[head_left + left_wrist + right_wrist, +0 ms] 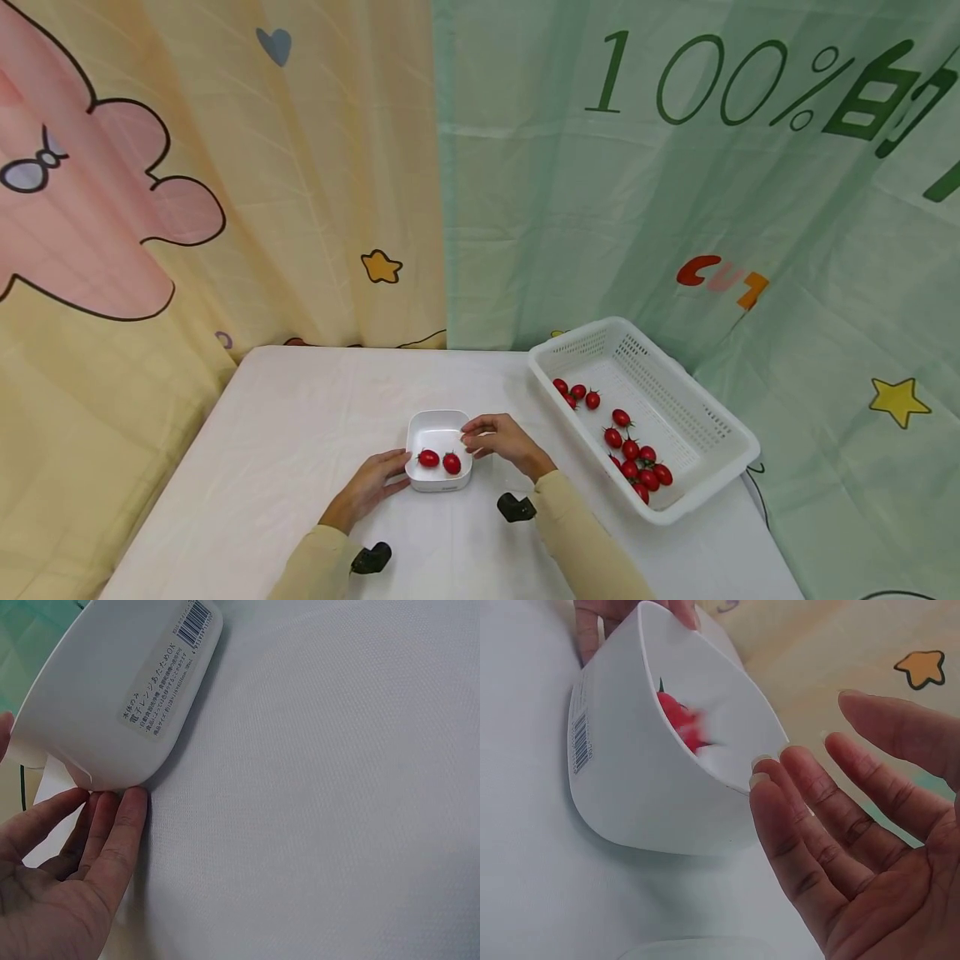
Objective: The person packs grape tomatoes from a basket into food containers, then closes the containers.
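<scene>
Tomatoes [630,450] in the basket [678,400] lie right of the empty right hand [504,440], the nearer one, fingers loosely parted; left hand [367,488] holds the box [439,484] at its side.

The square container [423,485] is showing smooth, faintly glossy plastic; the cherry tomatoes [452,463] are gleaming. At right, the perforated basket [637,387] is looking like plastic. Matt, textured cloth [225,483] is covering the desk [322,408]; far curtains [525,225] are showing creased fabric.

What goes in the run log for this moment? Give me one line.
left fingers: hold side of white container | right fingers: by its rim, holding nothing | container: two tomatoes inside | basket: more tomatoes
</scene>
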Available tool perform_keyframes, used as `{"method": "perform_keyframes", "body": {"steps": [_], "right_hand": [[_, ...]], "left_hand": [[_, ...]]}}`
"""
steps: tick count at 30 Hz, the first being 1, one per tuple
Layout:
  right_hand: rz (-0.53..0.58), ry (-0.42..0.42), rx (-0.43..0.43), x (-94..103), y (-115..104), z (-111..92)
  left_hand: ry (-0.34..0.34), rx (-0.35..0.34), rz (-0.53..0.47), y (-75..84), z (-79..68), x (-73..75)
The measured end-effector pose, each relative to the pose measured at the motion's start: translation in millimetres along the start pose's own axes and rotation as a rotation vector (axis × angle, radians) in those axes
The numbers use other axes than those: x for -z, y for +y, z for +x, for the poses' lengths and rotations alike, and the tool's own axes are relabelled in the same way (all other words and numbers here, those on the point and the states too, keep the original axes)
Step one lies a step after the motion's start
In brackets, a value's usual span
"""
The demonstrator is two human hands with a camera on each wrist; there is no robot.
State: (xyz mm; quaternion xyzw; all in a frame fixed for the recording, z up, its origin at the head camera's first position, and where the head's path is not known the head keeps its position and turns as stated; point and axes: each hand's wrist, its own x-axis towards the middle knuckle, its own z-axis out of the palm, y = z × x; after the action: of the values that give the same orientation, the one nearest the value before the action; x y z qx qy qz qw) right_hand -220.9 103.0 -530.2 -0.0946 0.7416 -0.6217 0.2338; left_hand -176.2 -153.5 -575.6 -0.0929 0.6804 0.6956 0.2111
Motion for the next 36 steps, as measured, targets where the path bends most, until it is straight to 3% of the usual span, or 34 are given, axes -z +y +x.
{"method": "perform_keyframes", "body": {"steps": [11, 22, 36], "right_hand": [[-0.007, 0.039, -0.008, 15.4, -4, -8], [0.054, 0.096, 0.086, 50.6, -7, -21], [0.144, 0.185, 0.099, 89.8, -11, -49]], "left_hand": [[0.016, 0.012, -0.002, 0.7, -0.4, -0.6], [0.029, 0.012, -0.026, 3.5, 0.7, -1.3], [0.025, 0.009, -0.017, 2.3, -1.0, -1.1]]}}
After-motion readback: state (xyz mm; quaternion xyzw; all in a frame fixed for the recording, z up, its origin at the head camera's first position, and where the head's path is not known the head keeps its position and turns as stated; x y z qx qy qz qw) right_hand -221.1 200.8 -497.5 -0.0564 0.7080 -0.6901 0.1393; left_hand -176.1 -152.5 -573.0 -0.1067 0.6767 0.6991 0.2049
